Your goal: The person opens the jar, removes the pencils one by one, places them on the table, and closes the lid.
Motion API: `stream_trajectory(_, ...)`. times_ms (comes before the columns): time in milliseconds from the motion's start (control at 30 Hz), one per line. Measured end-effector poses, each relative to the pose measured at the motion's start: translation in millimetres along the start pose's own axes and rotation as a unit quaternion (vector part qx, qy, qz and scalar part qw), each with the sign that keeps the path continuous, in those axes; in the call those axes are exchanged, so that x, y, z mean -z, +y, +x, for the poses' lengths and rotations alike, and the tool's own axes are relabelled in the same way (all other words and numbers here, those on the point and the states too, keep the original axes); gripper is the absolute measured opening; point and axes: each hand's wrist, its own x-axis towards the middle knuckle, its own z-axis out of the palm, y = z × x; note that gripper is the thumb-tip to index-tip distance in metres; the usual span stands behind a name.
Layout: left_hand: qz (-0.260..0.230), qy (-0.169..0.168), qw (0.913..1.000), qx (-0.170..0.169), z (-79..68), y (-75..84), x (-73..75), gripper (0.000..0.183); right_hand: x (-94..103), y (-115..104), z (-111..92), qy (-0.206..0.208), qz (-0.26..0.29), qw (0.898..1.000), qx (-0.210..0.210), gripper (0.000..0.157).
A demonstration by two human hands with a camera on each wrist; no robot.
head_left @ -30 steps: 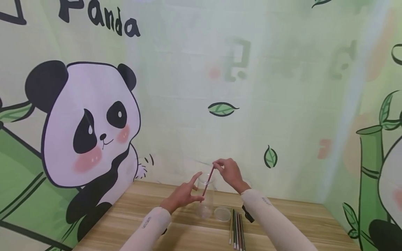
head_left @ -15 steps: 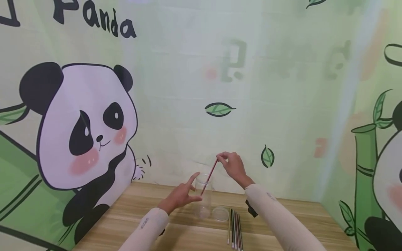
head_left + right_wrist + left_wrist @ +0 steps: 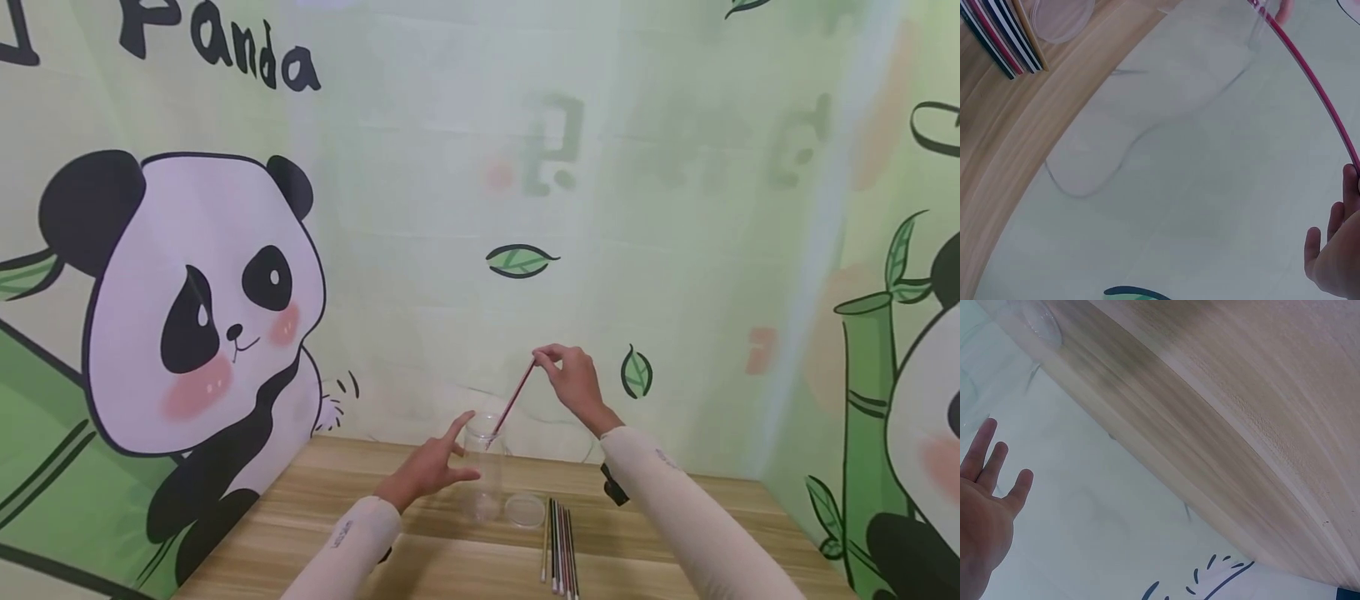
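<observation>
My right hand (image 3: 576,382) pinches the upper end of a slim red pencil (image 3: 517,393) above a tall, clear plastic jar (image 3: 486,479). Slanting down to the left, the pencil has its lower end just inside the jar's mouth. The jar stands upright on the table. My left hand (image 3: 427,469) holds its left side, thumb across the front and index finger reaching up to the rim. In the left wrist view, three fingers of the left hand (image 3: 988,506) stretch out. The right wrist view shows the pencil (image 3: 1319,87) running from the fingertips toward the jar.
A round clear lid (image 3: 525,511) lies on the wooden table (image 3: 435,558) just right of the jar. Beside the lid is a row of several pencils (image 3: 562,550) in different colours. Behind the table hangs a pale green backdrop (image 3: 420,333) printed with pandas and leaves.
My right hand has risen and moved right, drawing the pencil up so that less of it is inside the jar. The left hand stays at the jar. The head view has shifted slightly.
</observation>
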Motion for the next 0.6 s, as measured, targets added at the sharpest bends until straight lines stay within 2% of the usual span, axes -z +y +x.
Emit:
stream_trajectory(333, -0.006, -0.001, 1.0000, 0.001, -1.2, 0.0, 0.5, 0.102, 24.0, 3.2, 8.4, 0.029, -0.003, 0.999, -0.028, 0.023)
stream_trajectory(600, -0.007, -0.002, 0.9999, 0.008, -0.4, -0.1, 0.0, 0.103, 38.4, 11.6, 11.6, 0.051, -0.004, 0.998, -0.025, 0.023)
